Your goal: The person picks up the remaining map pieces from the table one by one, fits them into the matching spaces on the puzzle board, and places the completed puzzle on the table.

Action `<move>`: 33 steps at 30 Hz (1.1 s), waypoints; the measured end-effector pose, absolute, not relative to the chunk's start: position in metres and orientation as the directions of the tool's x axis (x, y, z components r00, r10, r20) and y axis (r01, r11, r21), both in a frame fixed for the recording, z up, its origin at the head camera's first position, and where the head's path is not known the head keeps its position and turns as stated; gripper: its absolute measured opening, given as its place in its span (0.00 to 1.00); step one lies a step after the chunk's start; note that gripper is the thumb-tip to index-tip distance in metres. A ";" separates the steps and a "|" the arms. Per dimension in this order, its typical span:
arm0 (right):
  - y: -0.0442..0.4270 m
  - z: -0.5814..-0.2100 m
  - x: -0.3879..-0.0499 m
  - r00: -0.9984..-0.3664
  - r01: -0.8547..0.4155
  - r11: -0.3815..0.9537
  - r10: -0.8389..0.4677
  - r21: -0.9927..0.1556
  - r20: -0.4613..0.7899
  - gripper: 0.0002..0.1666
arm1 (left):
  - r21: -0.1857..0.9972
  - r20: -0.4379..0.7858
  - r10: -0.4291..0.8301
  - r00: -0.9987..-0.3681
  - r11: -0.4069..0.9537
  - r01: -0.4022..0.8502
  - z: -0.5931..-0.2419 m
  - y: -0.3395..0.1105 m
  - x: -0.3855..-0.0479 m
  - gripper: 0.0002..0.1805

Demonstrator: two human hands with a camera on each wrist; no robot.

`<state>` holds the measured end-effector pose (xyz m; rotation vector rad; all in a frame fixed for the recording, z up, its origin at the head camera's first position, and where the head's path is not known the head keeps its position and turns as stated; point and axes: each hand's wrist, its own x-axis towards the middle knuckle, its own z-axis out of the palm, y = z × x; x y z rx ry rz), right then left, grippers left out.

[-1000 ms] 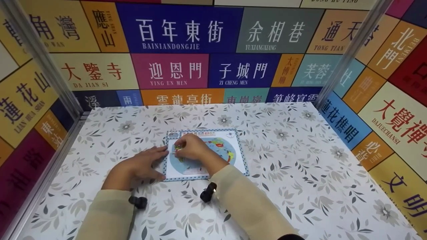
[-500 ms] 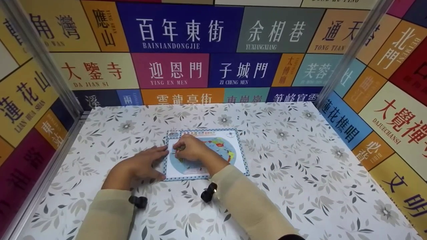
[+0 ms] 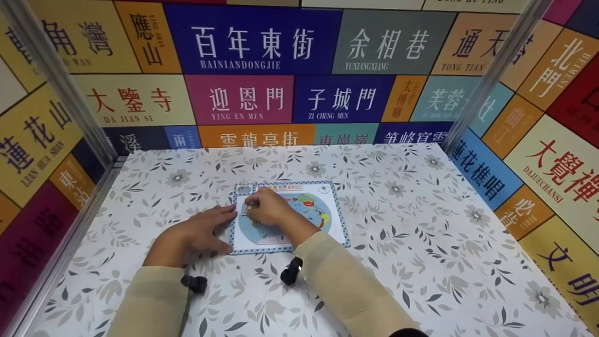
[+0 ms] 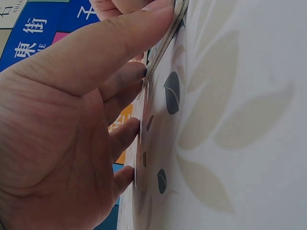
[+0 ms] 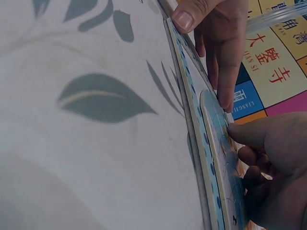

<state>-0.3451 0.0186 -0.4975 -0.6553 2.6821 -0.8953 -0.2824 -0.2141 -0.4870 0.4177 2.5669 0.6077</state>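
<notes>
A flat world-map jigsaw puzzle (image 3: 336,224) with a blue dotted border lies on the table. My left hand (image 3: 201,231) rests at its left side, thumb and fingertips touching the board's edge and fingers loosely spread; the left wrist view shows the thumb (image 4: 144,28) against that edge. Over the left part of the round map, my right hand (image 3: 269,208) pinches a small coloured puzzle piece (image 3: 249,207) between thumb and fingers. In the right wrist view the right thumb (image 5: 252,133) is low at the map's surface; curled fingers hide most of the piece.
A white tablecloth (image 3: 398,271) with grey leaves and flowers covers the table. Panels with printed Chinese place names (image 3: 252,40) stand behind and on both sides, joined by metal posts (image 3: 491,70). Small black devices (image 3: 291,270) sit at both wrists.
The right fingers have shifted slightly at the left of the map, and the small piece between them has changed its tilt. The left hand and the board have stayed put.
</notes>
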 end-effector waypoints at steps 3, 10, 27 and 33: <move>0.017 -0.497 -0.346 -0.880 -0.316 0.733 -0.464 -0.602 -0.102 0.24 | 0.479 -0.374 0.382 -0.845 0.860 0.177 -0.488 -0.214 -0.283 0.57; 0.015 -0.497 -0.347 -0.884 -0.301 0.739 -0.454 -0.603 -0.114 0.31 | 0.486 -0.366 0.389 -0.845 0.855 0.183 -0.489 -0.215 -0.283 0.57; 0.009 -0.498 -0.346 -0.926 -0.176 0.753 -0.345 -0.634 -0.152 0.27 | 0.488 -0.391 0.373 -0.841 0.859 0.154 -0.488 -0.214 -0.284 0.57; 0.008 -0.497 -0.345 -0.933 -0.148 0.753 -0.322 -0.641 -0.162 0.25 | 0.491 -0.393 0.369 -0.842 0.859 0.147 -0.488 -0.213 -0.283 0.57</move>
